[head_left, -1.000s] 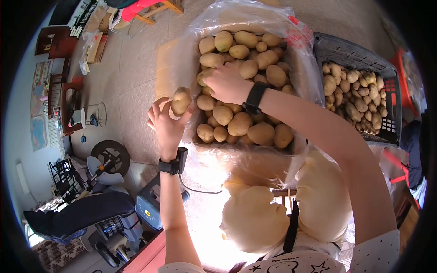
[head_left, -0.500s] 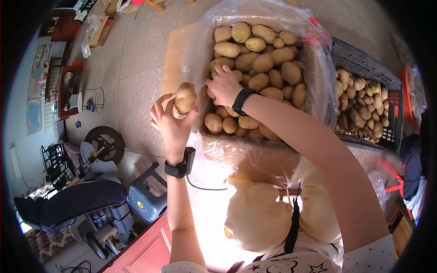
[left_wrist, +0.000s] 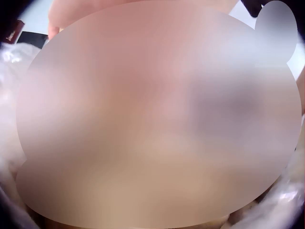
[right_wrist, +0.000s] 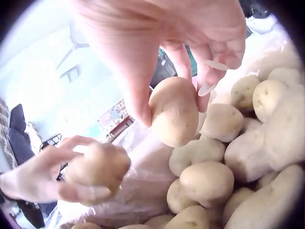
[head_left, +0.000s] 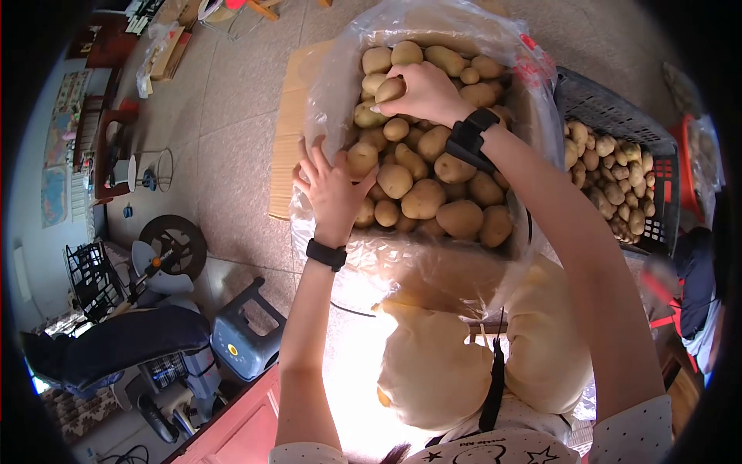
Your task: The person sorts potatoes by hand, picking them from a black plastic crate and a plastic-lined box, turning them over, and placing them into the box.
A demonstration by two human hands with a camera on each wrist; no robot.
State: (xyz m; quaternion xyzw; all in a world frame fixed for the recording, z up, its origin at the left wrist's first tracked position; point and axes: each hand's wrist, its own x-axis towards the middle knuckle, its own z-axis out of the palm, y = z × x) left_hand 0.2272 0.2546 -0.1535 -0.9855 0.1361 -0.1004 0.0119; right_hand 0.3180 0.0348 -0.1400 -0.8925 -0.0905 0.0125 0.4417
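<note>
My right hand (head_left: 425, 93) pinches a potato (head_left: 390, 90) between thumb and fingers above the upper left of the lined box. The right wrist view shows this potato (right_wrist: 175, 112) just over other potatoes (right_wrist: 207, 182). Lower down, at the box's left side, my left hand (head_left: 332, 189) has its fingers spread around a larger potato (head_left: 362, 160); the right wrist view shows this potato (right_wrist: 97, 171) gripped between fingers and thumb. Potatoes (head_left: 423, 199) of mixed sizes fill the box. Most of the left wrist view is blurred.
Clear plastic (head_left: 328, 93) lines the box, and a cardboard flap (head_left: 290, 155) sticks out at its left. A black crate (head_left: 607, 104) holding smaller potatoes (head_left: 610, 170) stands at the right. A blue stool (head_left: 246, 340) is at the lower left.
My left hand, still with its potato, has moved from outside the box's left edge to over it. My right hand has moved up and right and now holds a potato.
</note>
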